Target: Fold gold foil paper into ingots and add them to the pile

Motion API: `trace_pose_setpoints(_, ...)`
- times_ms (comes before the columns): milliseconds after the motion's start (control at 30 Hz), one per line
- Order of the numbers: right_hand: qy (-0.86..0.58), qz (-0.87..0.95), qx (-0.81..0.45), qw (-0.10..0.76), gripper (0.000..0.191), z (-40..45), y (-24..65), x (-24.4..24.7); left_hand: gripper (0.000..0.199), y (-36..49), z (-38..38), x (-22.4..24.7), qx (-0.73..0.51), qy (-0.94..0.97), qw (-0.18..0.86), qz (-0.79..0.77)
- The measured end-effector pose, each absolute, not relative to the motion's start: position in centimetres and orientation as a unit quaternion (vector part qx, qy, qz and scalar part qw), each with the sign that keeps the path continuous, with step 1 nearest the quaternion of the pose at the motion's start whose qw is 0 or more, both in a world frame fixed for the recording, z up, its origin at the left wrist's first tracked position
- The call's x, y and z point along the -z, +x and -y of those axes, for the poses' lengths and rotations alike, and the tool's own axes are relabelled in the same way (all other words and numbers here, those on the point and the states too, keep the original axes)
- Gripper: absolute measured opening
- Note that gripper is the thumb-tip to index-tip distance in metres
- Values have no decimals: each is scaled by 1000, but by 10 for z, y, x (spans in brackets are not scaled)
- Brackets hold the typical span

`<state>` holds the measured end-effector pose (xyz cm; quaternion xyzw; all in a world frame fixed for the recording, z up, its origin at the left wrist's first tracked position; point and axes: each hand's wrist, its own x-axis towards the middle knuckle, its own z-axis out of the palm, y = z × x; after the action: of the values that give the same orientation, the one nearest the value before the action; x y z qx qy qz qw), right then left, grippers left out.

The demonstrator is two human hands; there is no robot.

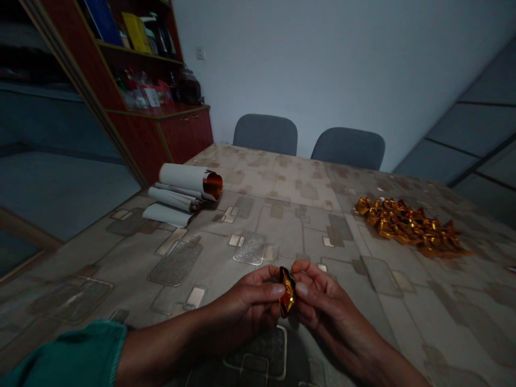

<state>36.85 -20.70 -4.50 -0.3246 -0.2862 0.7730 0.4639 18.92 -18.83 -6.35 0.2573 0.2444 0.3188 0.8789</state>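
Between my two hands, above the near part of the table, is a small boat-shaped gold paper ingot (pixel 287 295) of folded shiny foil paper. My left hand (pixel 258 295) pinches its left side with thumb and fingers. On the other side, my right hand (pixel 328 303) grips it between thumb and fingertips. Several similar gold folded pieces (pixel 409 223) lie grouped in rows at the right of the table. To the left rests a stack of curled paper sheets (pixel 183 180), pale outside and gold inside.
A patterned cloth covers the table (pixel 278 226). Two grey chairs (pixel 266 133) (pixel 350 146) stand at its far edge, before a pale wall. A red-brown cabinet (pixel 185 131) with shelves of bags and jars is at the back left.
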Motion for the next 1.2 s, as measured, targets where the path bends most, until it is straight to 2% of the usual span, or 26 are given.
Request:
trace_pose_setpoints(133,-347,276,-770,459,24,207,371,46,30,189,188,65,-323,249,880,-245)
trace_pose_setpoints(500,-382,285,-749,461,33,206,369,46,31,188,187,64,-306,263,875,-266)
trace_pose_setpoints(1033,-382,303,-746,454,27,207,371,46,33,188,187,59,-297,263,877,-272)
trace_pose_setpoints(1133,-376,304,-740,467,38,206,370,47,35,189,188,56,-292,267,879,-265)
trace_pose_setpoints(1200,-383,311,-733,468,38,205,369,47,38,189,189,55,-296,270,878,-261)
